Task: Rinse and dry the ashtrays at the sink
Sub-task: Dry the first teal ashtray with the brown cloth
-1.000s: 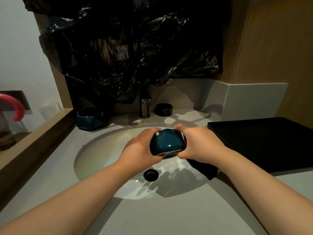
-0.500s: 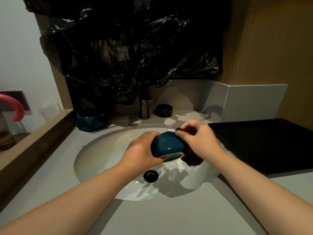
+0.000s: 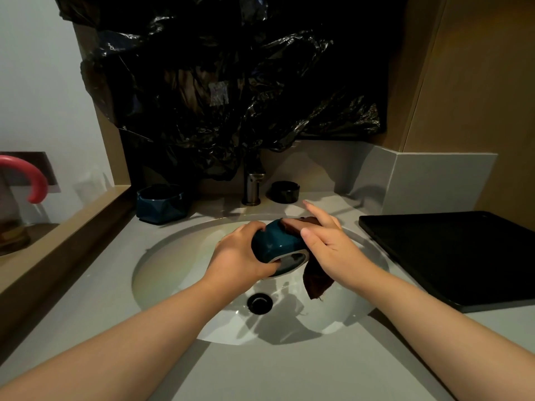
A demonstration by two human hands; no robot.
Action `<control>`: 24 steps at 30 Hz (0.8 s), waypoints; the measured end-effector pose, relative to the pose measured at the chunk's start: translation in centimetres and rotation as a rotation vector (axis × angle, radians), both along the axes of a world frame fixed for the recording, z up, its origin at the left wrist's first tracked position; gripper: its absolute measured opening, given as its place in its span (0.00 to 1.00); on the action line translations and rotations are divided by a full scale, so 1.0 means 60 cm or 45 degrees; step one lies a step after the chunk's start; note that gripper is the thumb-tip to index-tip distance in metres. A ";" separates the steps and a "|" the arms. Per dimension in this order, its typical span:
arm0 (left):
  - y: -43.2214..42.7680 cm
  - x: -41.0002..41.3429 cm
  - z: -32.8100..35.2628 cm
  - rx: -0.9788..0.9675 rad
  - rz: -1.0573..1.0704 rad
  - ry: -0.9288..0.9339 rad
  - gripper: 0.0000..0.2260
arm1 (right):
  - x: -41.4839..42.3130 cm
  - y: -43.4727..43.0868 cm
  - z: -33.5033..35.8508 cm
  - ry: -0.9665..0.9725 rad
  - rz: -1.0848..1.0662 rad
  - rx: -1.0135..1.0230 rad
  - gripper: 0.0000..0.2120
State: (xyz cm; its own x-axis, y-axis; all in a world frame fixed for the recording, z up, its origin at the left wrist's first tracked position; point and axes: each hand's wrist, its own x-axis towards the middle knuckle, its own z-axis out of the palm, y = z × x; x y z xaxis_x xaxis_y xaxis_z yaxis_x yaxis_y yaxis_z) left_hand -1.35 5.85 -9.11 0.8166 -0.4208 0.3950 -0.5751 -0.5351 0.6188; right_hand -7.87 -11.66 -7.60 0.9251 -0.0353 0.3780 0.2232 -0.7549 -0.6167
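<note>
Basically mid-dry: glossy teal ceramic ashtray [image 3: 276,244] held over the white oval sink basin [image 3: 173,256], tipped on its side so the open mouth faces down toward the camera, probably so any leftover water drips into the basin rather than onto the grey counter [image 3: 260,371]. Left hand [image 3: 240,260] is wrapped around the ashtray's left side, fingers curled under the rim, acting as the clamp. Right hand [image 3: 327,244] presses a dark brown cloth [image 3: 314,277] against the ashtray's upper right wall, fingers mostly extended and flat over the cloth, thumb on the near side; loose tail of cloth hangs below toward the black drain [image 3: 259,303]. Flat palm looks like a wiping grip, not a pinch.

No water visibly running from the brushed metal tap [image 3: 252,188], so rinse for this piece is likely finished. Two more sit at the back of the counter: a second teal faceted ashtray [image 3: 162,202] left of the tap, a small black round ashtray [image 3: 285,191] right of it, both apart from the hands. Can't tell whether they're wet or dry. Black flat tray [image 3: 451,256] on the right counter, nothing seen on it, maybe the landing spot for dried pieces. Crumpled black plastic sheeting [image 3: 231,91] covers the wall above the tap.

Risk: wet glaze, one-handed hold, could slip.
</note>
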 end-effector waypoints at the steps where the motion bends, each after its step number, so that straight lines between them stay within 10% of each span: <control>1: 0.000 -0.001 0.001 0.000 0.004 0.000 0.27 | 0.002 -0.002 0.000 0.024 -0.018 0.052 0.14; 7: -0.003 -0.004 0.004 -0.056 0.025 0.035 0.27 | 0.008 0.000 -0.003 0.013 -0.194 0.214 0.16; 13: -0.002 -0.003 0.006 0.051 0.034 0.007 0.24 | -0.015 0.028 0.005 -0.281 -0.090 -0.377 0.14; 24: -0.005 -0.010 0.008 0.236 -0.046 -0.112 0.25 | -0.009 0.026 0.019 -0.264 -0.090 -0.525 0.16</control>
